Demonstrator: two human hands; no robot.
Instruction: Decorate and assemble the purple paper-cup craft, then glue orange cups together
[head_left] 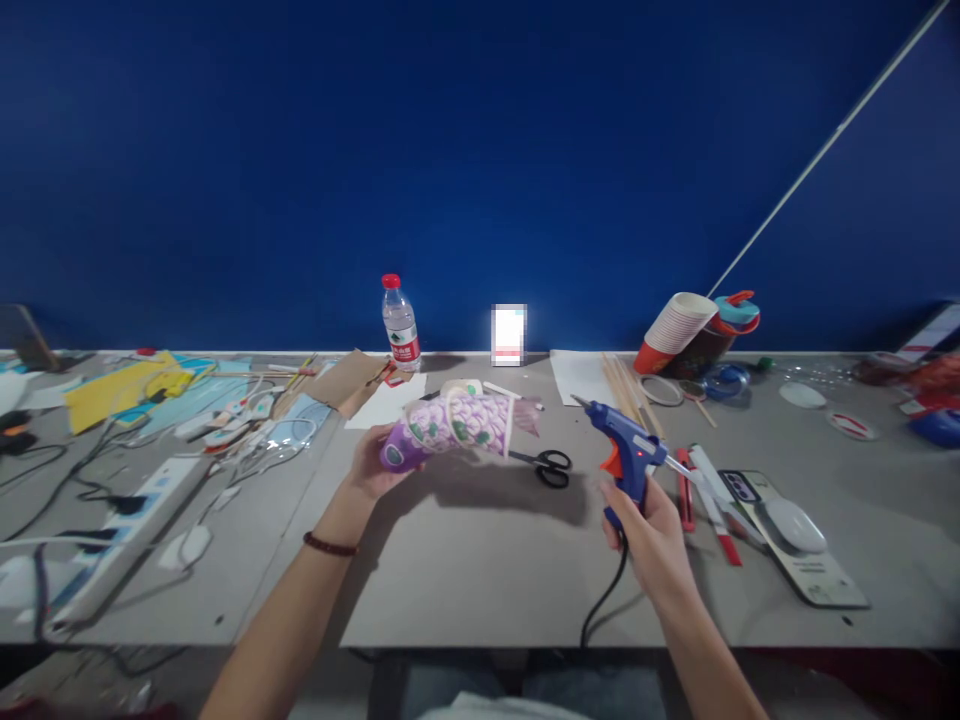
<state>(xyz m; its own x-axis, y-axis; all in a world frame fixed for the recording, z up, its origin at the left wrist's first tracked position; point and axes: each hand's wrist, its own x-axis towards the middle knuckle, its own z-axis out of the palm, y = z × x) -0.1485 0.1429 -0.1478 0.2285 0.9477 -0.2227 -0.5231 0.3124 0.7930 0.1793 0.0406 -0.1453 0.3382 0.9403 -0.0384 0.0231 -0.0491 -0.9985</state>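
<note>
Left hand (373,468) fingers curl round the purple paper-cup chain (457,425) at its narrow end, above the table (480,570): probably light, crushable (hold gently). At its 3 o'clock, right hand (651,530) fingers wrap the blue glue gun (622,445).

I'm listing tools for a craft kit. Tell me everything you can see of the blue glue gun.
The glue gun has a blue, plastic-looking body, an orange trigger and a thin nozzle pointing left. A small red light shows on its side; a pale stick seems to jut from its rear. A black cord runs from the grip over the near edge of the grey table. The right hand grips its handle, holding it off the surface.
</note>
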